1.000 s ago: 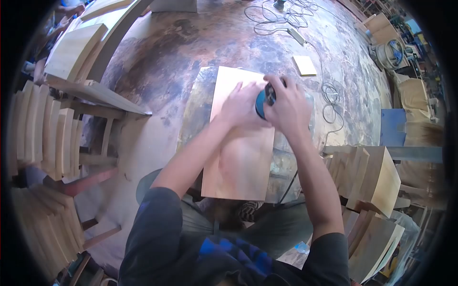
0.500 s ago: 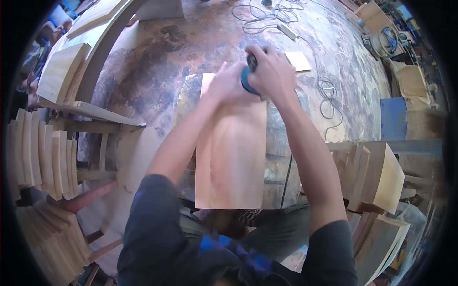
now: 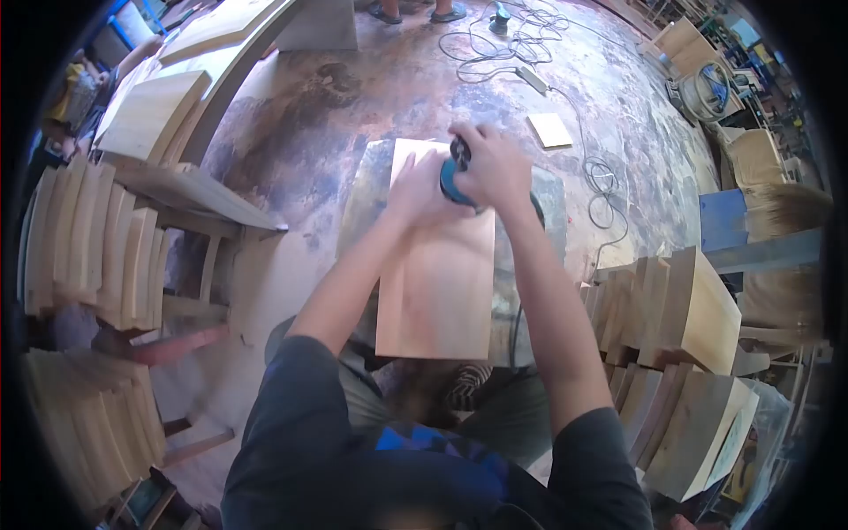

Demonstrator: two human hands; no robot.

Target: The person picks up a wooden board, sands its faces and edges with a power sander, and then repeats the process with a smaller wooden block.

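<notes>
A pale wooden board [image 3: 433, 300] lies lengthwise before me on a worn, padded-looking support [image 3: 360, 203]. On its far end sits a teal power sander [image 3: 453, 184] with a dark upper part. My right hand [image 3: 499, 172] is closed around the sander from the right and above. Against the sander's left side is my left hand [image 3: 420, 190], closed on its body, with its fingertips partly hidden. A dark cord [image 3: 517, 331] hangs along the right side of the support.
Stacked wooden boards stand at left [image 3: 88, 238] and right [image 3: 698, 309]. On the floor are a small pale panel [image 3: 550, 130], tangled cable [image 3: 481, 44], a power strip [image 3: 533, 79] and another green tool [image 3: 500, 19]. A person's sandalled feet [image 3: 415, 13] show at the top.
Both hands and the sander have come slightly nearer along the board. My view has tilted up, so the other person's feet and the green tool on the floor now show.
</notes>
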